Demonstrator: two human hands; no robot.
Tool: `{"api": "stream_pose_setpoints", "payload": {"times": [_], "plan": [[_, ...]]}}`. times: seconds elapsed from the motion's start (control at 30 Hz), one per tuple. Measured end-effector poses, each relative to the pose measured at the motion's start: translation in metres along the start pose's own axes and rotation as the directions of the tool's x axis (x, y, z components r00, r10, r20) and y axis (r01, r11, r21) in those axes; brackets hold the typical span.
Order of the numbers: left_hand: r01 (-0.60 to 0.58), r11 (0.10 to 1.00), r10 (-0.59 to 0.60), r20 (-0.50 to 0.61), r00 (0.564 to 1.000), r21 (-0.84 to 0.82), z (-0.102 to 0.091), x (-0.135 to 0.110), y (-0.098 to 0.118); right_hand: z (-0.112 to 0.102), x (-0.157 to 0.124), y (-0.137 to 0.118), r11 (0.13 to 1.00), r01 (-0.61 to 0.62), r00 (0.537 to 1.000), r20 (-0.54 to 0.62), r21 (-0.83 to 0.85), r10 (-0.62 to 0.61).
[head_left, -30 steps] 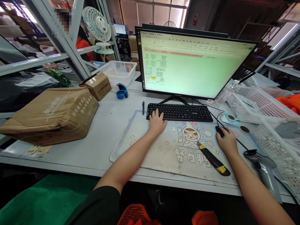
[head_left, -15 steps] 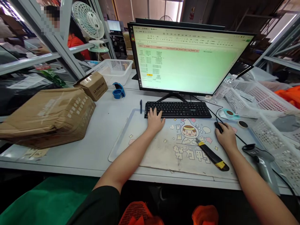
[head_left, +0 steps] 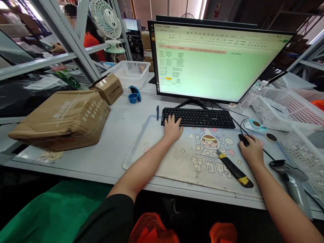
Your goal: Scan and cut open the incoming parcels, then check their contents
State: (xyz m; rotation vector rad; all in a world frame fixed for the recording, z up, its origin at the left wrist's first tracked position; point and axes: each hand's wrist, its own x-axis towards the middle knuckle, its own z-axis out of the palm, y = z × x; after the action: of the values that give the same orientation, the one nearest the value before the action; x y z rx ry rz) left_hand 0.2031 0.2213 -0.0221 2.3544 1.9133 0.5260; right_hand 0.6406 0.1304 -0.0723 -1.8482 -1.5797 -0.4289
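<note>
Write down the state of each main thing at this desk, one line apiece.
Monitor: on, showing a spreadsheet
Keyboard: touched by the left grip
Mouse: partly covered by the right grip
Utility knife: lying on the desk mat
Large cardboard box: creased
Pen: lying beside the keyboard
Fan: upright; running or not, unclear

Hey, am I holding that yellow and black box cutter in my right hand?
No, your right hand rests on the mouse, while the box cutter lies apart from it on the desk mat.
</note>
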Motion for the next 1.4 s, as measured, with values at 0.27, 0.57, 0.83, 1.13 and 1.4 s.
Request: {"api": "stream_pose_setpoints", "payload": {"times": [0.27, 0.57, 0.83, 1.13, 1.4], "plan": [[0.001, 1.0, -0.001, 0.002, 1.0, 0.006, -0.002, -0.002, 0.003, 0.0, 0.0, 0.0, 1.0, -0.012, 1.0, 0.01, -0.002, 0.012], [-0.018, 1.0, 0.017, 0.059, 0.998, 0.015, -0.004, 0.0, 0.002, 0.0, 0.001, -0.003, 0.999, -0.052, 0.999, 0.014, -0.007, 0.052], [-0.01, 1.0, 0.01, 0.007, 1.0, 0.024, 0.0, 0.0, 0.001, 0.0, 0.001, -0.002, 1.0, -0.028, 0.999, 0.022, 0.0, 0.028], [-0.047, 0.998, 0.044, -0.062, 0.997, -0.052, -0.006, -0.001, 0.007, -0.002, 0.0, -0.003, 0.997, -0.072, 0.997, 0.042, 0.014, 0.072], [-0.104, 0.897, -0.172, -0.556, 0.813, -0.429, -0.156, -0.027, -0.144, -0.02, 0.001, -0.025, 0.978, -0.175, 0.981, 0.07, -0.11, 0.183]]}}
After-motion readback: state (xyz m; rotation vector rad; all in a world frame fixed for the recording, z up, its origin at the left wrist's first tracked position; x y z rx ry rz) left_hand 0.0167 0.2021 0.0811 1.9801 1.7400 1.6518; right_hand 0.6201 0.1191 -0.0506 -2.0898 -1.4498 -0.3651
